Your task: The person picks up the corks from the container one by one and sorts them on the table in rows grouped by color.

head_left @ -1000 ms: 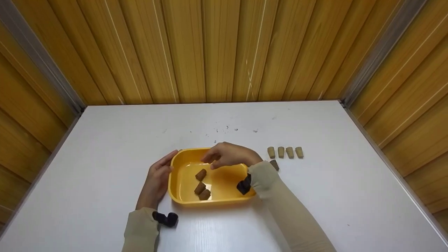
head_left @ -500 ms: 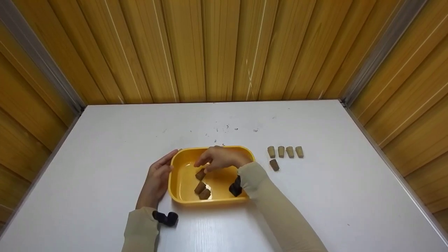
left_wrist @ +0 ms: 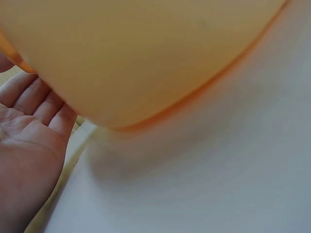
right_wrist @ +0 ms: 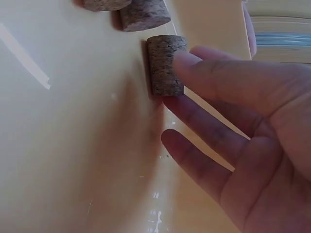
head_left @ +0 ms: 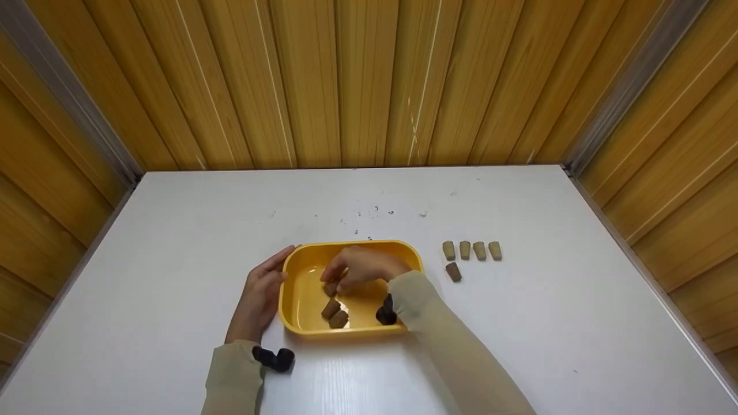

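Observation:
The yellow plastic tray (head_left: 369, 331) stands on the table. At its left end my left hand (head_left: 262, 297) holds it, thumb at the rim and fingers along the outer wall, as the left wrist view also shows. My right hand (head_left: 363, 270) reaches down inside the tray. Its thumb and fingers pinch a brown tapered cork stopper (right_wrist: 163, 68), which lies by the tray's floor. Two more brown cork stoppers (head_left: 334, 313) lie side by side just nearer to me in the tray.
Several light cork stoppers (head_left: 464, 250) stand in a row on the white table (head_left: 548, 323), right of the tray. One brown cork stopper (head_left: 453, 272) lies below the row's left end. Wood-patterned walls (head_left: 363, 86) enclose the table's back and sides.
My right hand has moved left and down into the tray, and its fingers have closed about the cork stopper nearest it. The left hand and the tray have stayed put.

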A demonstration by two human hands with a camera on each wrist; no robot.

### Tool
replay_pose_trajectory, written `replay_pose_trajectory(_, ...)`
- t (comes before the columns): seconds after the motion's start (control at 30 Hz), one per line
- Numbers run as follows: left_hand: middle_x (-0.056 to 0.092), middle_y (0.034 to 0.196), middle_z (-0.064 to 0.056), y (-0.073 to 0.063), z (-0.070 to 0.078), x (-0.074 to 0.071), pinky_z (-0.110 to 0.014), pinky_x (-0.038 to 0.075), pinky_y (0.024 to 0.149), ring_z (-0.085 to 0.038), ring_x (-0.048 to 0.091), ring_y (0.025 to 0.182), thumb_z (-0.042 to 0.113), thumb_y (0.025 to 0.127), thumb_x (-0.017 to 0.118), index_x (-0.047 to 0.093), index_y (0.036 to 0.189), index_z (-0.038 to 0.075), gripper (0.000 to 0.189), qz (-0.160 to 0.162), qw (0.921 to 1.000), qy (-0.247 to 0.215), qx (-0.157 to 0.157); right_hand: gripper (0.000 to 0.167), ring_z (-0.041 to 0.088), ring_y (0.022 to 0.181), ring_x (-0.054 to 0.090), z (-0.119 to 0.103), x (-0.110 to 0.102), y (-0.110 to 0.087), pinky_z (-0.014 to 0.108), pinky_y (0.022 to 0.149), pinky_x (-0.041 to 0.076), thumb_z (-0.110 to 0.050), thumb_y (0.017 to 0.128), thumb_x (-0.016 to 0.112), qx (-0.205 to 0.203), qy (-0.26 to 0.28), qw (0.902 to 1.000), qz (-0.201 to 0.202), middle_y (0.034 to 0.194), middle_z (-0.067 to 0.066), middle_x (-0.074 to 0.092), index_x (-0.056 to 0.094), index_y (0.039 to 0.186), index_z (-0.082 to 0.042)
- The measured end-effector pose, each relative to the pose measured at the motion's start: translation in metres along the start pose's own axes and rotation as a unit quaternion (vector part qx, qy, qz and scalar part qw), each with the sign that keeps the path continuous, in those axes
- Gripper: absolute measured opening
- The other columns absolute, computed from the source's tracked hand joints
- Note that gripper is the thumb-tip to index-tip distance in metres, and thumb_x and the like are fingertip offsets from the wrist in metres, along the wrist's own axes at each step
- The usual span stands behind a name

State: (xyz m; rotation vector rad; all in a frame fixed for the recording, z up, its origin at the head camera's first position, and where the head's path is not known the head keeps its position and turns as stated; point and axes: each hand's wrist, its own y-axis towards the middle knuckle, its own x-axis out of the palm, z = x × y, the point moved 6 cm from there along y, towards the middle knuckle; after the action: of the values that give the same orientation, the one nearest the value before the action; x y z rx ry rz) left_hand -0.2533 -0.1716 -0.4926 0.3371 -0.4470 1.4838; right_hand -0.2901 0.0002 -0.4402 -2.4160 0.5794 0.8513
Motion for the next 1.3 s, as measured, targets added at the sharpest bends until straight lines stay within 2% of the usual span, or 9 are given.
replay_pose_trajectory(0.3, 0.052, 0.143, -0.008, 0.001, 0.000, 0.001, -0.027, 0.041, 0.108, -0.015, 0.048, 0.132, -0.009, 0.086, 0.039, 0.045, 0.141, -0.001, 0.055, -0.003, 1.0000, 0.004, 0.004, 0.030, 0.010, 0.098, 0.065, 0.002, 0.000, 0.001, 0.020, 0.089, 0.053, -0.002, 0.084, 0.068, -0.002, -0.023, 0.9997, 0.012, 0.108, 0.000, 0.072, 0.071, 0.113, -0.012)
replay_pose_trajectory(0.53, 0.051, 0.144, -0.008, 0.001, 0.000, 0.002, -0.026, 0.042, 0.108, -0.016, 0.047, 0.133, -0.009, 0.086, 0.038, 0.047, 0.140, 0.000, 0.055, 0.000, 1.0000, 0.008, 0.006, 0.028, 0.010, 0.093, 0.063, 0.005, -0.004, -0.004, 0.021, 0.086, 0.053, -0.002, 0.085, 0.068, -0.004, -0.028, 0.9996, 0.001, 0.104, 0.000, 0.072, 0.073, 0.110, -0.013)
replay_pose_trajectory(0.73, 0.052, 0.142, -0.009, 0.000, 0.002, 0.002, -0.026, 0.043, 0.106, -0.014, 0.051, 0.130, -0.009, 0.086, 0.040, 0.045, 0.140, -0.003, 0.054, -0.005, 0.9998, 0.009, 0.017, 0.025, 0.009, 0.089, 0.061, 0.008, -0.008, -0.009, 0.022, 0.084, 0.053, -0.002, 0.084, 0.068, -0.005, -0.031, 0.9995, -0.002, 0.099, 0.000, 0.072, 0.074, 0.106, -0.012)
replay_pose_trajectory(0.9, 0.050, 0.144, -0.011, 0.000, 0.002, 0.003, -0.026, 0.043, 0.106, -0.014, 0.051, 0.130, -0.008, 0.087, 0.040, 0.042, 0.141, -0.005, 0.054, -0.017, 0.9995, 0.011, 0.024, 0.027, 0.010, 0.088, 0.062, 0.013, -0.014, -0.014, 0.024, 0.081, 0.053, -0.002, 0.084, 0.068, 0.000, -0.030, 0.9995, 0.005, 0.099, 0.002, 0.072, 0.073, 0.108, -0.012)
replay_pose_trajectory(1.3, 0.051, 0.143, -0.012, 0.000, 0.001, 0.000, -0.029, 0.042, 0.107, -0.016, 0.051, 0.130, -0.010, 0.087, 0.040, 0.042, 0.140, -0.006, 0.054, -0.004, 0.9998, -0.002, 0.017, 0.028, 0.011, 0.089, 0.065, 0.014, -0.032, -0.032, 0.025, 0.079, 0.054, -0.008, 0.086, 0.068, -0.004, -0.012, 0.9996, 0.027, 0.101, 0.000, 0.072, 0.070, 0.114, -0.011)
